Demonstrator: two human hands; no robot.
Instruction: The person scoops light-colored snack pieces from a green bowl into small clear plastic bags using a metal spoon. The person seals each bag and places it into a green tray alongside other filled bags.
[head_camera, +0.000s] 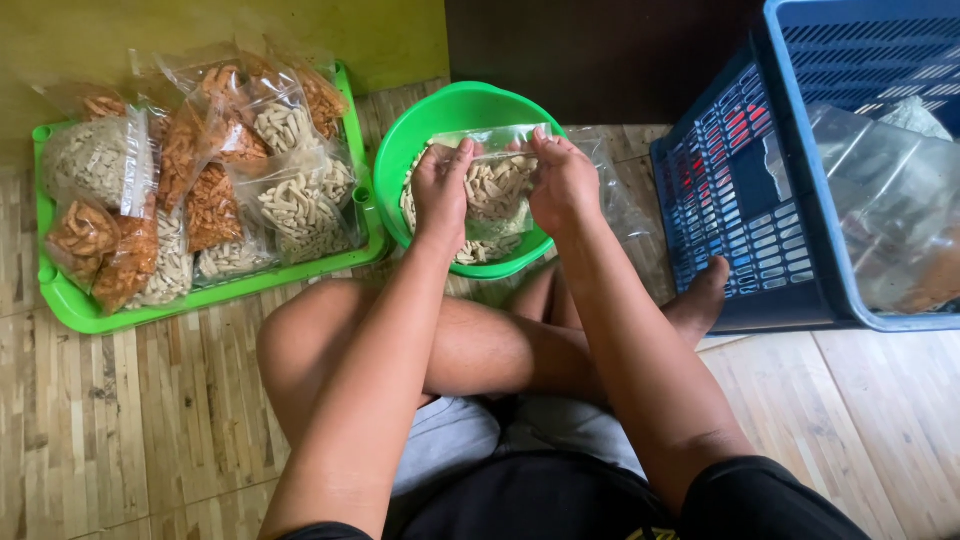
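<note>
I sit cross-legged on a wooden floor. My left hand (440, 190) and my right hand (562, 182) both grip a clear plastic bag (495, 180) of pale stick snacks, one hand on each side near its top edge. The bag is held over a round green bowl (425, 120) that holds more of the same pale sticks. The bag's lower part is partly hidden by my hands.
A green tray (70, 305) at the left carries several filled clear bags of pale and orange snacks (290, 190). A blue plastic crate (740, 200) at the right holds large clear bags. Loose clear plastic (615, 190) lies beside the bowl. My bare foot (700, 295) touches the crate.
</note>
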